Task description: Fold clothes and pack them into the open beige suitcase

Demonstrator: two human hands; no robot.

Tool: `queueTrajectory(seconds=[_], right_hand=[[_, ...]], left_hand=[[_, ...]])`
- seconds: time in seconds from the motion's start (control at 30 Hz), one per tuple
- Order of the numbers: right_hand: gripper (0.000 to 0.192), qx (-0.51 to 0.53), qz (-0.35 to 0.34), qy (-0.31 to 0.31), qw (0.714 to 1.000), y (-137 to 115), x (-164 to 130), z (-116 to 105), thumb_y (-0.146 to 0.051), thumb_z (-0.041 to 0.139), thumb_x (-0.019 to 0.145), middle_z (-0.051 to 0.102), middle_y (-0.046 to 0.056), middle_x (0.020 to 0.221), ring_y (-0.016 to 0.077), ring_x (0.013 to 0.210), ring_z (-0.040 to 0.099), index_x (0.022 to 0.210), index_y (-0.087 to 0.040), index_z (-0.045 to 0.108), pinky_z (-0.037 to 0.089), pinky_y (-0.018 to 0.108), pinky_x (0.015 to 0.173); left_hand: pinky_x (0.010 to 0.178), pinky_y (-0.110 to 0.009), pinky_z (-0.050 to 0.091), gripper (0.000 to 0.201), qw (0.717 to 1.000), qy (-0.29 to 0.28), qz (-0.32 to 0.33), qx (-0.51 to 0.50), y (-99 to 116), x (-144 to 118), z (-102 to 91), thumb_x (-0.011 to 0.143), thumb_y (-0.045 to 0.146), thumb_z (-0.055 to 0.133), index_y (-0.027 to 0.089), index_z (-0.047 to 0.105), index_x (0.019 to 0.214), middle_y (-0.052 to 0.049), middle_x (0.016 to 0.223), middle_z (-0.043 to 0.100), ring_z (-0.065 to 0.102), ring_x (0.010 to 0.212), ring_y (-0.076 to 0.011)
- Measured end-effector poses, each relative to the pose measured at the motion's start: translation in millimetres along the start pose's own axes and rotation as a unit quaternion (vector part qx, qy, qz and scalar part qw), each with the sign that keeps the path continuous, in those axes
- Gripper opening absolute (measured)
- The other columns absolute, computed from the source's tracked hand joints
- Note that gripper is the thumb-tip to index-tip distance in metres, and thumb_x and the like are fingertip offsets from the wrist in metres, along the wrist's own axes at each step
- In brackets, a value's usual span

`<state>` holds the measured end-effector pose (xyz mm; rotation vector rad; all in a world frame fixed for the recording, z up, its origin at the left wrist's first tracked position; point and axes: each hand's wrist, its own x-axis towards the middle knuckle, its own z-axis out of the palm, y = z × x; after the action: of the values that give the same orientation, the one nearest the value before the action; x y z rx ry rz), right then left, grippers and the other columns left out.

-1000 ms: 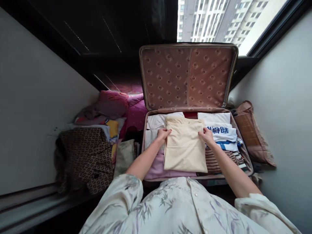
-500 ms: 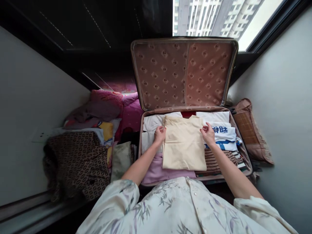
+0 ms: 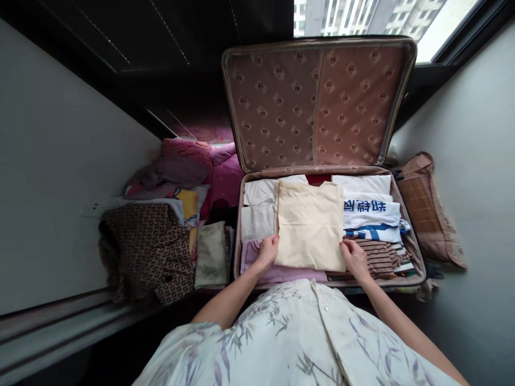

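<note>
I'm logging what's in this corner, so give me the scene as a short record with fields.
Suitcase: open, holding folded clothes
Cream garment: folded, lying over other clothes
Left hand: at the cream garment's left edge
Right hand: at its right edge
Suitcase's right side: white garment with blue characters, striped garment
Left of suitcase: dark patterned garment
Grip: firmness can't be told

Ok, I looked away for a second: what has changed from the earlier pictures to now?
The left hand and right hand have moved down the sides of the folded cream garment, from its upper part to its lower part; whether they grip it now is unclear. The garment still lies in the open suitcase, on the other clothes, which have not visibly shifted.
</note>
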<state>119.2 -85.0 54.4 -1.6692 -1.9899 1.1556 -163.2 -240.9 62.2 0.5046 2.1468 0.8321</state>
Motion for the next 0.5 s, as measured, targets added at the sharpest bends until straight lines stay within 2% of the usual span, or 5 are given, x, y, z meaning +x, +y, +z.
queueTrajectory(seconds=[0.07,0.17,0.27,0.37,0.5], right_hand=[[0.042,-0.015,-0.009,0.000,1.000,2,-2,-1,-0.059,0.050,0.085,0.073,0.011,0.079,0.0270,0.074,0.065,0.084,-0.022,0.070,0.049,0.039,0.073],[0.040,-0.033,-0.011,0.031,0.999,7,-2,0,-0.058,0.047,0.085,0.070,0.010,0.073,0.0265,0.070,0.062,0.077,-0.024,0.066,0.044,0.036,0.069],[0.041,-0.046,-0.016,0.037,0.998,13,-2,2,-0.058,0.046,0.085,0.070,0.011,0.073,0.0268,0.070,0.061,0.073,-0.024,0.064,0.043,0.036,0.068],[0.041,-0.042,-0.039,0.037,0.998,14,1,2,-0.056,0.044,0.087,0.072,0.013,0.079,0.0276,0.076,0.063,0.078,-0.023,0.067,0.046,0.038,0.073],[0.036,-0.041,-0.104,0.076,0.991,6,14,2,-0.050,0.046,0.089,0.071,0.015,0.091,0.0279,0.086,0.062,0.088,-0.020,0.067,0.047,0.039,0.083]], left_hand=[[0.066,-0.027,0.035,0.032,0.998,0.047,0.000,0.032,5,-2,3.2,0.094,0.024,0.053,0.018,0.062,0.065,-0.004,0.064,0.064,0.057,0.067,-0.0189],[0.069,-0.028,0.036,0.027,0.993,0.103,0.013,0.051,5,-9,9.9,0.097,0.021,0.051,0.019,0.064,0.073,-0.008,0.072,0.068,0.061,0.072,-0.0216],[0.072,-0.029,0.037,0.022,0.992,0.087,0.042,0.077,-1,-18,14.7,0.099,0.018,0.049,0.019,0.066,0.086,-0.011,0.079,0.070,0.066,0.077,-0.0243],[0.075,-0.030,0.039,0.019,0.988,0.055,0.080,0.119,-2,-20,12.6,0.100,0.019,0.049,0.018,0.066,0.092,-0.013,0.082,0.071,0.068,0.080,-0.0261],[0.080,-0.031,0.041,0.022,0.986,0.077,0.089,0.120,18,1,3.7,0.101,0.022,0.049,0.017,0.066,0.089,-0.017,0.090,0.073,0.070,0.087,-0.0269]])
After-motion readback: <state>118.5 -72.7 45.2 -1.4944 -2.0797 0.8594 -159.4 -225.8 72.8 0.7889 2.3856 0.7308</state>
